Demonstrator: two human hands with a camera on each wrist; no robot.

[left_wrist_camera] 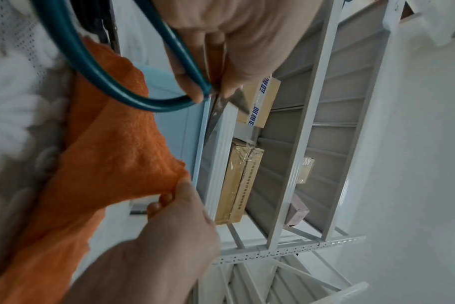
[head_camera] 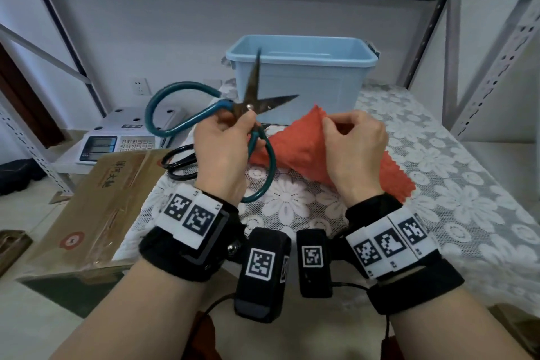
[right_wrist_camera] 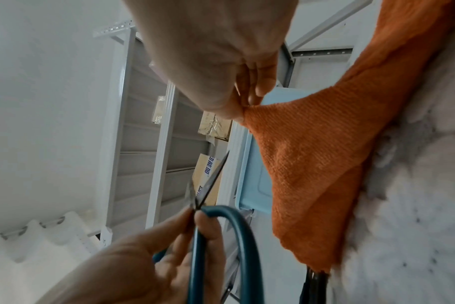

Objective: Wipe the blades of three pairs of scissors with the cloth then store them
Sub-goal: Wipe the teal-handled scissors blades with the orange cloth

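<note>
My left hand (head_camera: 230, 128) holds large teal-handled scissors (head_camera: 181, 102) near the pivot, thumb and fingers pinching it. The blades stand spread wide, one pointing up, one to the right over the table. The left wrist view shows the teal handle loop (left_wrist_camera: 112, 82) under my fingers (left_wrist_camera: 192, 86). My right hand (head_camera: 344, 128) pinches a corner of the orange cloth (head_camera: 298, 140) and lifts it; the rest drapes on the table. The same cloth (right_wrist_camera: 312, 154) hangs from that pinch in the right wrist view. Black scissors (head_camera: 181, 162) lie at the table's left edge.
A light blue plastic bin (head_camera: 301, 67) stands open at the back of the lace-covered table (head_camera: 438, 169). Grey shelf posts (head_camera: 451, 67) rise at the right. Left of the table are a cardboard box (head_camera: 96, 204) and a white scale (head_camera: 125, 137).
</note>
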